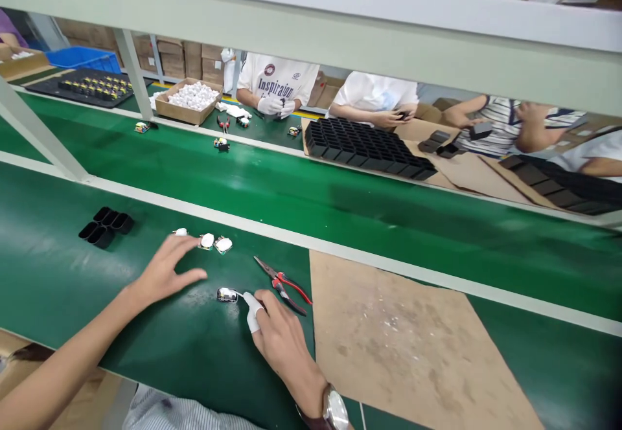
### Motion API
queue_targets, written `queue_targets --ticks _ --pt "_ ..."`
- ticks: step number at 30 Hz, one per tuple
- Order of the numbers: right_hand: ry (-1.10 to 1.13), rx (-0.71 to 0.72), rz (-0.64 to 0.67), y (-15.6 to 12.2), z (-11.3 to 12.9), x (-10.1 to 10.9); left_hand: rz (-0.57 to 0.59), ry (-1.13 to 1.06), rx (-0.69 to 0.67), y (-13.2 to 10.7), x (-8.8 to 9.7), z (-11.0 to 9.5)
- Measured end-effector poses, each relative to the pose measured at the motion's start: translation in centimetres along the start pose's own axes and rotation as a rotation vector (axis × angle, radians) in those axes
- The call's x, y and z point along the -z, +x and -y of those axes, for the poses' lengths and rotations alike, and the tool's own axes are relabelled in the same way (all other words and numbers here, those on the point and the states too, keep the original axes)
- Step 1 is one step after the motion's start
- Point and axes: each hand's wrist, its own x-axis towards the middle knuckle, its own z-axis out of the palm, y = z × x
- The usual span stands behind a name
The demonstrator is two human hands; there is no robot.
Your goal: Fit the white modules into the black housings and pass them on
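Observation:
My left hand (168, 271) is open, its fingers stretched toward small circuit boards with white caps; one capped board (207, 242) lies at its fingertips, another (224, 245) just to the right. A third white cap (180, 232) shows partly behind the fingers. My right hand (276, 326) has white finger covers on and is closed in a pinch. A thin white strand runs from its fingertips to a small circuit board (227, 295) with white and dark parts. Needle-nose pliers (279, 281) with red and black handles lie beside my right hand, jaws slightly apart.
A cardboard sheet (389, 333) covers the bench at right. Several black cases (104, 226) stand at left. Beyond a pale rail runs a green belt (272, 187) carrying boards. Co-workers sit opposite, near a black case array (364, 148) and a box of white parts (187, 109).

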Motion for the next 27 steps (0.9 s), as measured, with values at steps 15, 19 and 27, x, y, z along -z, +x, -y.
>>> queue_targets --ticks 15,19,27 --pt "0.032 0.038 0.051 1.1 -0.2 -0.4 0.226 -0.459 0.068 -2.4 -5.0 -3.9" --pt "0.062 0.069 0.06 1.4 -0.8 -0.1 0.221 -0.471 0.068 -2.4 -5.0 -4.0" --pt "0.047 0.075 0.007 1.0 -1.4 0.0 0.23 -0.483 0.085 -2.5 -5.1 -3.9"
